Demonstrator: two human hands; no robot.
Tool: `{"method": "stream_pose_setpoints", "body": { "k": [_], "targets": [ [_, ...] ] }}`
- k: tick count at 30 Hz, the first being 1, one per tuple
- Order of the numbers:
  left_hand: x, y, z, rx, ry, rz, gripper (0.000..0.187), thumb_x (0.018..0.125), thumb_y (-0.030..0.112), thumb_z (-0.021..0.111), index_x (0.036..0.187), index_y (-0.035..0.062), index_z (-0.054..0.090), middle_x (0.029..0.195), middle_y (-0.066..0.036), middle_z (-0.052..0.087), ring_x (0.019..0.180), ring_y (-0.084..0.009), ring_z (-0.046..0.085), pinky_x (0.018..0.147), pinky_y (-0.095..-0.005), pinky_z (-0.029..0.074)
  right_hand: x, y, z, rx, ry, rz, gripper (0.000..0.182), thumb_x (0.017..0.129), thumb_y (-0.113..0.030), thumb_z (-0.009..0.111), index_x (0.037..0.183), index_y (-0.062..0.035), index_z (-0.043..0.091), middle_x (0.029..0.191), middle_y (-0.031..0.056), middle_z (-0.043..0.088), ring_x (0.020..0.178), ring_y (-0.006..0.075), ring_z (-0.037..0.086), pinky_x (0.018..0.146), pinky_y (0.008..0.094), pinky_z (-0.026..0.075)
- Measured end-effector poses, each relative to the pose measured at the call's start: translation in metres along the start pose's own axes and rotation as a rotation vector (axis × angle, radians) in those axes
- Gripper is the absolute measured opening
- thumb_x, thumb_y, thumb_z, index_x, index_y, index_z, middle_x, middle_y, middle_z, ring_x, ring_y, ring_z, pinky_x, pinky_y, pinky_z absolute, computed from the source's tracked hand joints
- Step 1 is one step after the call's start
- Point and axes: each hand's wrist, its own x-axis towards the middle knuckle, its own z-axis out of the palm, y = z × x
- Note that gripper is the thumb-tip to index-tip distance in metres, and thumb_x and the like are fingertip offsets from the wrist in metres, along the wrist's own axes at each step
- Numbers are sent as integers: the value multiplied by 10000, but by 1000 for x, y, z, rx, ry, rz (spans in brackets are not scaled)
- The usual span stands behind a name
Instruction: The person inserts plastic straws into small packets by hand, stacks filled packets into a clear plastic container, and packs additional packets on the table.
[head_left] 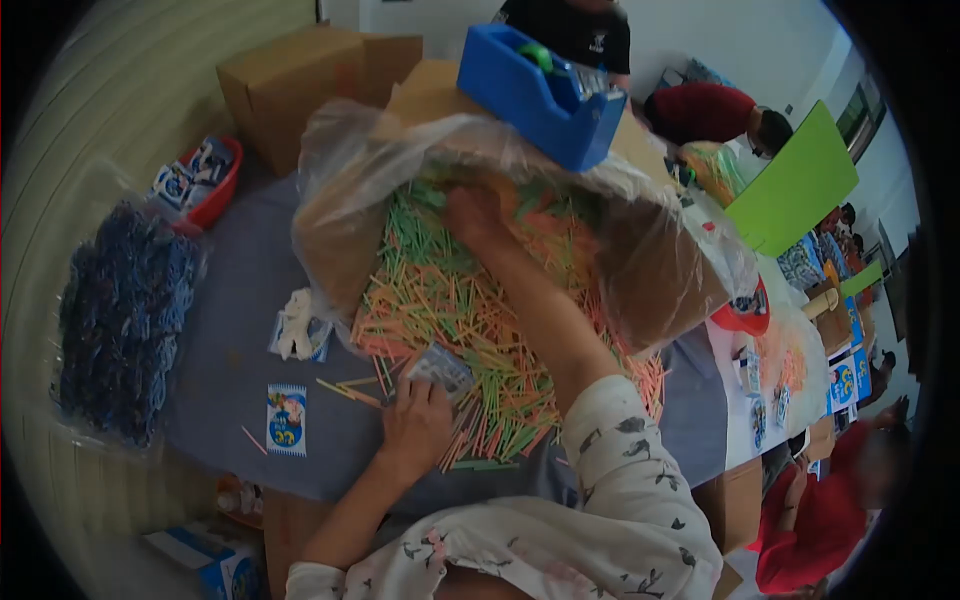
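A cardboard box lying on its side, lined with a clear plastic bag (450, 135), spills a heap of thin coloured sticks (480, 330) in green, orange, yellow and pink. My right hand (472, 215) reaches deep among the sticks at the back of the box; its fingers are partly hidden there. At the front edge of the heap, my left hand (418, 418) is closed on the lower edge of a small silvery packet (440, 372). To its left, a blue-and-white printed packet (287, 420) lies flat on the grey cloth. Behind that packet, crumpled white gloves (297, 325) rest on another packet.
A blue tape dispenser (540, 95) stands on top of the box. At far left lies a clear bag of dark blue bundles (125, 325), near a red basket (222, 195) of packets. Other people, one in a red shirt (830, 510), are around the tables at right.
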Motion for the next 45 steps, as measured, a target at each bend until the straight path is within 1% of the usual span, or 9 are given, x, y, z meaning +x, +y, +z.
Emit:
{"method": "stream_pose_setpoints", "body": {
  "k": [9, 15, 18, 21, 25, 30, 35, 37, 45],
  "targets": [
    [-8, -8, 1, 34, 23, 9, 72, 686, 41, 597, 755, 22, 608, 784, -106, 555, 821, -270, 579, 605, -366, 532, -9, 4, 2, 220, 487, -298, 322, 896, -304, 691, 1103, -57, 686, 1059, 166, 705, 919, 320, 674, 808, 446, 518],
    [-8, -4, -8, -35, 16, -22, 69, 672, 3, 591, 740, 15, 595, 769, -101, 545, 789, -270, 573, 597, -351, 524, -80, 0, -28, 1571, 189, 345, 325, 909, -263, 703, 1145, -46, 644, 836, 71, 684, 748, 198, 616, 740, 406, 509],
    [-6, -9, -4, -48, -6, -32, 87, 665, -6, 605, 750, 13, 605, 769, -95, 548, 786, -279, 571, 611, -360, 521, -112, 1, -48, 1682, 18, 173, 276, 980, -197, 590, 1135, 31, 614, 640, -11, 473, 562, 105, 328, 581, 328, 393],
    [0, -18, -9, -141, 28, -55, 114, 657, -4, 623, 770, 12, 623, 791, -89, 561, 781, -285, 566, 638, -379, 514, -136, -8, -59, 1921, -97, 252, 305, 1012, -260, 547, 1097, 24, 620, 596, -31, 396, 572, 101, 362, 616, 295, 383],
    [-1, -17, -15, -107, 104, 35, 156, 668, -1, 633, 822, 11, 656, 826, -88, 585, 783, -289, 567, 676, -405, 503, -155, 0, -54, 1922, -260, 129, 389, 1057, -353, 431, 1124, -12, 605, 589, -32, 290, 629, 130, 409, 789, 366, 444],
    [-14, -6, -8, 2, -13, 16, 168, 699, -2, 629, 857, 13, 684, 795, -84, 590, 811, -286, 582, 668, -378, 506, -181, -17, -71, 1387, -173, 65, 483, 1068, -414, 357, 1071, -2, 609, 645, 7, 437, 778, 162, 526, 791, 344, 437],
    [-7, -15, -20, -103, -14, -94, 115, 748, -21, 650, 854, -12, 692, 803, -98, 617, 762, -259, 616, 620, -337, 500, -199, -25, -72, 1437, -179, -66, 543, 1060, -473, 327, 1035, -7, 603, 747, 35, 574, 878, 187, 581, 807, 339, 461],
    [-1, -24, -25, -692, -30, -384, 104, 769, -27, 717, 871, -32, 696, 803, -91, 635, 669, -178, 612, 583, -288, 473, -203, -28, -71, 1571, -124, -71, 572, 1042, -521, 329, 1030, -19, 604, 791, 67, 638, 910, 224, 615, 810, 362, 479],
    [23, -12, -9, -1165, 75, -490, 133, 796, -36, 754, 923, -32, 715, 813, -16, 638, 694, -60, 568, 598, -218, 440, -204, -54, -95, 1831, 28, -106, 565, 1009, -528, 432, 995, -7, 651, 893, 142, 698, 948, 248, 663, 908, 403, 501]
  ]
}}
